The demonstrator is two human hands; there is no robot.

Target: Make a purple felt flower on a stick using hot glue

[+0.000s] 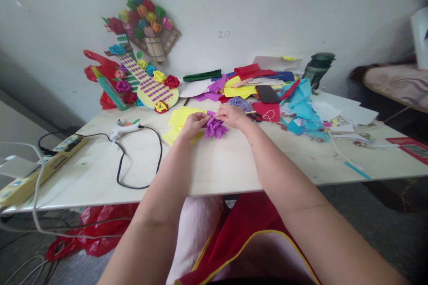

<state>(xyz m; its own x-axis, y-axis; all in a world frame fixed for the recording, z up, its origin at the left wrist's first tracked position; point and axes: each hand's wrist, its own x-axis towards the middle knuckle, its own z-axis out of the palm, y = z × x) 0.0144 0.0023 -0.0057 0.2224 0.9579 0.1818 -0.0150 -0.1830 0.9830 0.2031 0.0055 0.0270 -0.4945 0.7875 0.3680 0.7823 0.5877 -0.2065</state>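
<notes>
A purple paper flower [216, 129] with ruffled petals is held between my hands over the white table. My left hand [195, 124] pinches its left side, thumb and fingers together. At its upper right, the closed fingers of my right hand [231, 115] grip the purple paper. Yellow paper [177, 124] lies flat beneath and left of my left hand. Beside my right hand are a thin wooden stick [250, 112], a pair of scissors [256, 117] and a bundle of greyish-purple material [240, 102].
A glue gun [124, 130] with a looping black cord lies left, near a yellow power strip [43, 164]. Paper-flower crafts [157, 87] lean on the wall beside a glue bottle [112, 91]. Coloured paper [240, 91], a phone [267, 94] and a dark green bottle [319, 69] stand behind.
</notes>
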